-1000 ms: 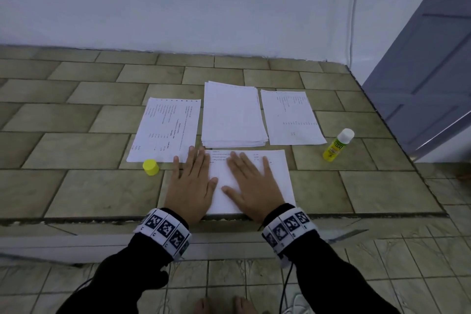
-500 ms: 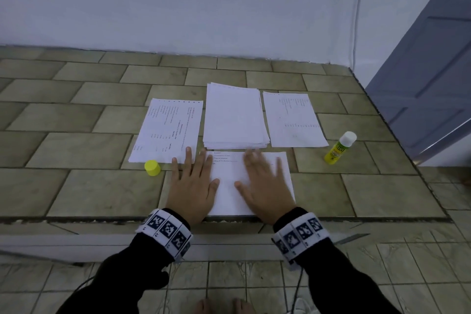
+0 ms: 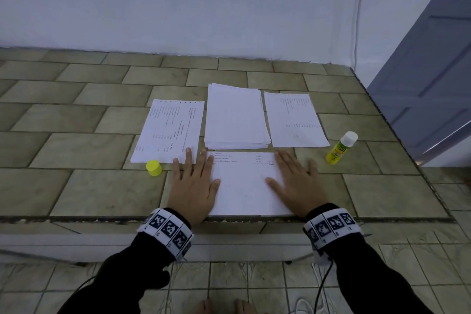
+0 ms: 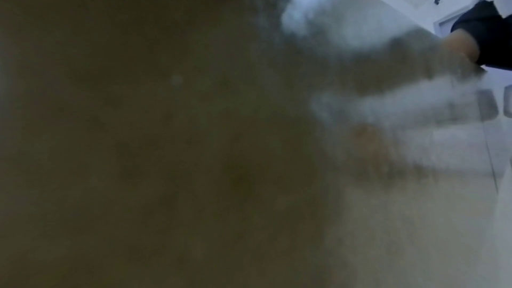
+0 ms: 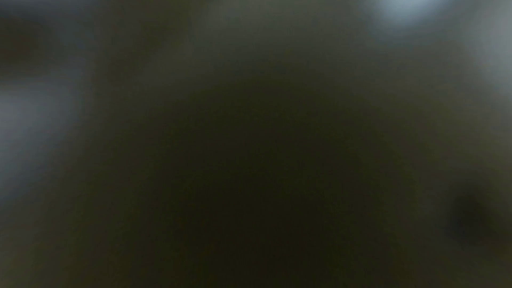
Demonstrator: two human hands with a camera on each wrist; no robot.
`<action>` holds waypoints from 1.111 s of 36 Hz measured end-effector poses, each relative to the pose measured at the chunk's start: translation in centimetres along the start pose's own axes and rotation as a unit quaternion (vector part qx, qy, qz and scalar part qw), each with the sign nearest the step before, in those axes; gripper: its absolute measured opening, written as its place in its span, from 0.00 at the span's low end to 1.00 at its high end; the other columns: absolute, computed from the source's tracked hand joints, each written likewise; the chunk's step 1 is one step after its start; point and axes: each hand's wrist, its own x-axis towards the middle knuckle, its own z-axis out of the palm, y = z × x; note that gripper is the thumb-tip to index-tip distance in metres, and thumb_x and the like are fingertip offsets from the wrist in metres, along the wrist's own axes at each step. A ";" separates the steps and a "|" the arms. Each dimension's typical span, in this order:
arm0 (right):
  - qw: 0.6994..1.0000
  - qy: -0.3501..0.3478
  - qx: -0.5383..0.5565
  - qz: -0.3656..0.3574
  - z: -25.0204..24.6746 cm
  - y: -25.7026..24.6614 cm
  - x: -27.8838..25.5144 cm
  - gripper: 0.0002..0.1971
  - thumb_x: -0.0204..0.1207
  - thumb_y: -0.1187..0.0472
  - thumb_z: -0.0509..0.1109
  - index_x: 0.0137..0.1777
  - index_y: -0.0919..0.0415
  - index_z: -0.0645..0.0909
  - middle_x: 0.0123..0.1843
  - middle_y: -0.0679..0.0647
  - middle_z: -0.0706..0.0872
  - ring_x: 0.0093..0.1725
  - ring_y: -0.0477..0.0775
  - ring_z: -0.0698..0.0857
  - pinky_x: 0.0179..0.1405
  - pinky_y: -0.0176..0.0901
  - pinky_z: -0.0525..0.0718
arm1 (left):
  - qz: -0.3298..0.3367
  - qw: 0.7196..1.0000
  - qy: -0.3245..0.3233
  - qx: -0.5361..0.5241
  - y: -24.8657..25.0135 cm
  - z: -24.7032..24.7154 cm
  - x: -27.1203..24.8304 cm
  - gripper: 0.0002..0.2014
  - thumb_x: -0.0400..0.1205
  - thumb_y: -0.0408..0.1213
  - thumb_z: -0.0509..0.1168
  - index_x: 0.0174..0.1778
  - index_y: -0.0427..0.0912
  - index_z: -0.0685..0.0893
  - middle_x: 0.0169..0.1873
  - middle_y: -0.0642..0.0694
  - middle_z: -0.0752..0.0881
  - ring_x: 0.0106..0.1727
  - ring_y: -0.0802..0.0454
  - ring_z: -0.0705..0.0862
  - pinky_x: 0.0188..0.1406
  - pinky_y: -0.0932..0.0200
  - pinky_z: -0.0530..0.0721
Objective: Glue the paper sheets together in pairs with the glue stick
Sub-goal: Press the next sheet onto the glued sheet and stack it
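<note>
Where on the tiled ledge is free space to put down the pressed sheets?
Bare tiles lie left of the yellow cap and behind the paper stack toward the wall. Crowded: around both hands and near the glue stick.

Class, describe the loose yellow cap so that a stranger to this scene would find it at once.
Start at the tiled ledge, where papers lie in a row. Go to the printed sheet on the left; the yellow cap stands at its near edge, beside the left hand. It is small, plain and round, unlike the taller labelled glue stick.

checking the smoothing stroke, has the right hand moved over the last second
Yes. The right hand slid rightward across the sheet, from near the left hand toward the sheet's right edge and glue stick.
</note>
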 end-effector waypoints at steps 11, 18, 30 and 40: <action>0.994 -0.012 0.100 0.034 -4.0 0.6 0.1 0.26 0.86 0.55 0.58 0.81 0.61 0.60 0.80 0.57 0.69 0.78 0.57 0.68 0.77 0.55 0.66 | 0.010 1.000 -0.012 -0.002 -0.1 -0.1 -0.1 0.37 0.88 0.56 0.32 0.80 0.34 0.69 0.81 0.38 0.68 0.83 0.36 0.60 0.76 0.25 0.57; 0.997 -0.071 0.032 0.005 -5.2 -0.1 2.0 0.24 0.86 0.55 0.58 0.79 0.63 0.62 0.76 0.58 0.71 0.74 0.58 0.70 0.70 0.52 0.71 | 0.027 0.999 -0.033 -0.011 -0.4 -0.3 -0.2 0.38 0.88 0.59 0.32 0.82 0.36 0.64 0.83 0.40 0.63 0.85 0.39 0.54 0.77 0.25 0.57; 0.995 -0.083 0.048 -0.003 -6.0 0.1 4.1 0.09 0.80 0.60 0.65 0.57 0.62 0.75 0.58 0.58 0.75 0.59 0.57 0.74 0.54 0.44 0.75 | 0.029 0.998 -0.042 -0.036 -0.3 -0.8 -0.3 0.42 0.83 0.66 0.27 0.86 0.40 0.50 0.86 0.46 0.47 0.86 0.50 0.37 0.81 0.31 0.42; 0.974 -0.055 0.218 -0.029 -9.4 1.9 3.6 0.01 0.75 0.65 0.72 0.45 0.59 0.84 0.42 0.50 0.86 0.38 0.42 0.82 0.33 0.27 0.78 | 0.025 0.996 0.002 -0.091 -0.2 -1.2 -0.7 0.41 0.84 0.67 0.35 0.86 0.42 0.38 0.86 0.43 0.39 0.86 0.48 0.37 0.83 0.34 0.43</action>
